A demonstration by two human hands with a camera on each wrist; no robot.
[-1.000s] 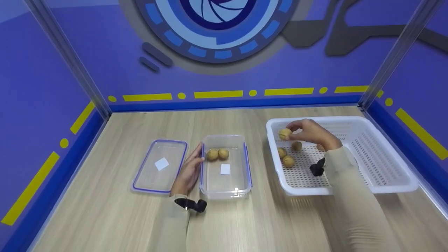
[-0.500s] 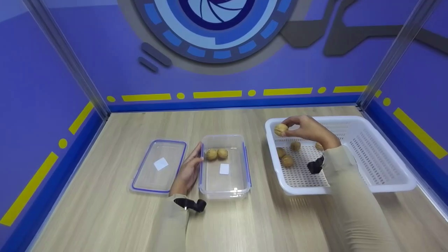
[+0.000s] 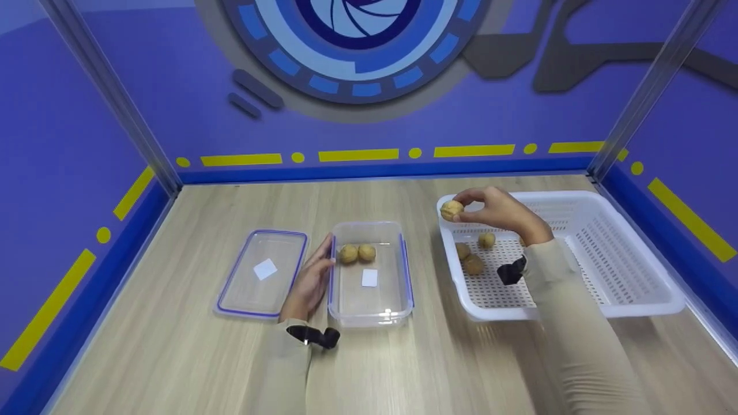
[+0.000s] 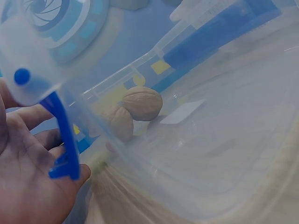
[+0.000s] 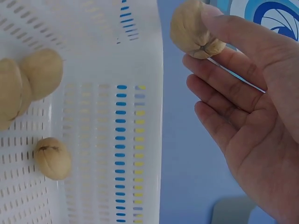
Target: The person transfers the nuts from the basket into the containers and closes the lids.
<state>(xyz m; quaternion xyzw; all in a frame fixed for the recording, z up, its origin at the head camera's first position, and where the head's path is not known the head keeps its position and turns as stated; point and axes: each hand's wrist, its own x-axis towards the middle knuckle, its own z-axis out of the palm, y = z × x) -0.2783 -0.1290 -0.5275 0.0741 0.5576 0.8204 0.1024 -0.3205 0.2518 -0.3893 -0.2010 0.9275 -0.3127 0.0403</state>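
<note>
My right hand pinches a walnut between thumb and fingertips, over the left rim of a white perforated basket. The right wrist view shows that walnut's tan, ridged shell close up. Several more walnuts lie on the basket floor, one partly hidden by the right wrist. My left hand touches the left side of a clear plastic container, its fingers fairly straight along the wall. Inside the container, two walnuts sit side by side near the far left, behind a white label.
Left of the left hand lies a clear lid with a blue seal and a white label. A blue latch hangs on the container's side. Purple panels enclose the wooden table at the back and sides.
My right hand has moved left with the walnut, from over the basket's inside to its left rim. The left hand and the container have stayed in place.
</note>
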